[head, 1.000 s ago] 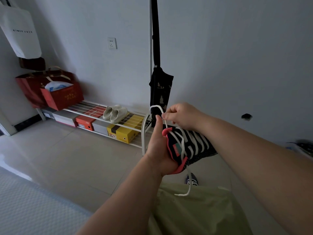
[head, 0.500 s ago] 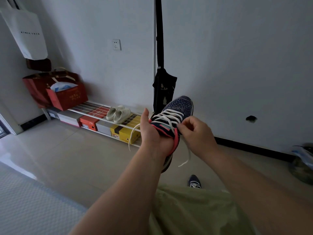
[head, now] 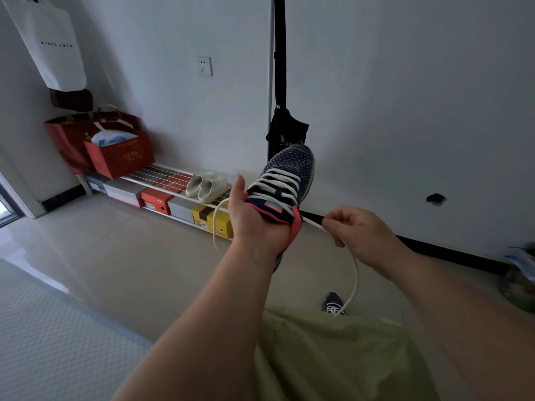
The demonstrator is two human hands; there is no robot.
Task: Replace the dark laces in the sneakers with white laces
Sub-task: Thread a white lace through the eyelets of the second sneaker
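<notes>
Holding the sneaker up in the air, the left hand wraps around its heel, toe pointing away. The right hand, just beside the heel, pinches the white lace and stretches it sideways, tight. The other end hangs loose.

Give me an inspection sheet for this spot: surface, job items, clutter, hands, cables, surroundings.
Surface: glossy tiled floor; textured mat at lower left.
Job's things: sneaker held up, white lace threaded across it; second sneaker on the floor.
Clutter: shoe rack with shoeboxes and pale slippers; red bags.
Hands: left hand grips the sneaker's heel end; right hand pinches one lace end, pulled taut.
Cables: nothing seen.
Surroundings: wall socket, white tote bag, dark hanging strap.
</notes>
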